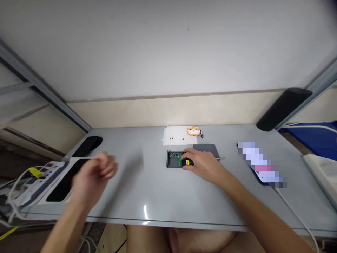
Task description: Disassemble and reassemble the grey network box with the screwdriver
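Note:
My right hand is over an opened dark, shallow case with a green circuit board inside. Its fingers curl around what looks like a screwdriver with a black handle and yellow end; a thin metal shaft shows to the right of the hand. Partly behind that hand lies a flat dark grey panel. My left hand is raised above the left side of the table, blurred, its fingers curled closed. Whatever they may hold is hidden.
Small black screws lie on white paper by an orange-and-white animal-face case. A phone with a cable lies right; a black cylinder leans behind it. A power strip and a black object occupy the left.

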Action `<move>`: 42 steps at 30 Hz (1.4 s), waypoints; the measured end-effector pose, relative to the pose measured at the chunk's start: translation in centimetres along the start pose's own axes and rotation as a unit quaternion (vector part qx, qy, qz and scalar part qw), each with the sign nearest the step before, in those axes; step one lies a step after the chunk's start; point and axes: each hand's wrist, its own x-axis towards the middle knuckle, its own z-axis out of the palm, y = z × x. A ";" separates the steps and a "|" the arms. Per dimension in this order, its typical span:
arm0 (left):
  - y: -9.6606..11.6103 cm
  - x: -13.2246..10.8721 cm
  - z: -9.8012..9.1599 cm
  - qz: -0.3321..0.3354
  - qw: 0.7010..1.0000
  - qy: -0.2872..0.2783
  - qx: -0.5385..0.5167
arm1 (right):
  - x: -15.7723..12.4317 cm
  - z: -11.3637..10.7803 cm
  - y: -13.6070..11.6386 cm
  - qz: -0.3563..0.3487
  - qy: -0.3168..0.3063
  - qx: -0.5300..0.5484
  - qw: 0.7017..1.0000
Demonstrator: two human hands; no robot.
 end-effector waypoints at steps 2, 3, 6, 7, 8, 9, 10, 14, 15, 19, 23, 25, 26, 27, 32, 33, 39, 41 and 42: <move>0.4 3.1 4.4 0.036 0.996 -0.057 0.055 | 0.0 0.0 0.0 -0.004 0.001 -0.002 1.000; 0.6 4.2 6.6 0.066 0.989 -0.095 0.097 | 0.0 0.0 0.0 -0.005 0.002 -0.005 1.000; 0.8 6.5 11.7 0.157 0.961 -0.151 0.170 | -0.1 0.1 0.1 -0.007 0.011 -0.016 1.000; 0.6 7.1 12.8 0.177 0.953 -0.160 0.186 | -0.1 0.2 0.1 -0.007 0.015 -0.021 1.000; 0.4 7.6 13.7 0.190 0.947 -0.165 0.200 | -0.2 0.2 0.1 -0.008 0.019 -0.025 0.999; 0.0 8.0 14.4 0.200 0.942 -0.169 0.210 | -0.2 0.3 0.2 -0.008 0.022 -0.030 0.999; -0.3 8.3 14.9 0.206 0.938 -0.172 0.220 | -0.2 0.4 0.2 -0.007 0.023 -0.034 0.999; -1.5 8.9 15.4 0.213 0.938 -0.162 0.220 | -0.1 0.5 0.2 -0.001 0.019 -0.047 0.999; -1.7 8.8 15.4 0.216 0.939 -0.158 0.216 | -0.1 0.6 0.2 -0.002 0.019 -0.048 0.999; -1.9 8.3 15.1 0.222 0.937 -0.158 0.218 | 0.1 0.7 0.2 -0.005 0.025 -0.051 0.998; -1.8 8.1 14.9 0.220 0.936 -0.161 0.222 | 0.2 0.8 0.2 0.002 0.021 -0.055 0.998; -1.8 8.1 14.9 0.222 0.936 -0.162 0.222 | 0.2 1.0 0.4 -0.006 0.027 -0.049 0.998; -1.9 8.2 14.9 0.223 0.935 -0.162 0.222 | 0.2 1.0 0.5 -0.013 0.034 -0.045 0.998; -1.9 8.2 14.9 0.224 0.935 -0.163 0.223 | 0.3 1.1 0.6 -0.020 0.040 -0.042 0.998; -1.9 8.0 14.7 0.231 0.931 -0.165 0.227 | 0.3 1.4 0.8 -0.024 0.052 -0.056 0.997; -1.8 8.0 14.7 0.233 0.930 -0.167 0.230 | 0.2 1.4 0.8 -0.023 0.051 -0.059 0.997; -1.1 7.6 14.5 0.276 0.915 -0.167 0.242 | -0.1 0.7 0.7 -0.012 0.039 -0.063 0.997; -0.8 7.5 14.4 0.292 0.907 -0.181 0.245 | -0.2 0.4 0.9 -0.011 0.041 -0.045 0.998; -0.6 7.4 14.4 0.295 0.903 -0.195 0.245 | -0.2 0.3 1.0 -0.012 0.040 -0.033 0.999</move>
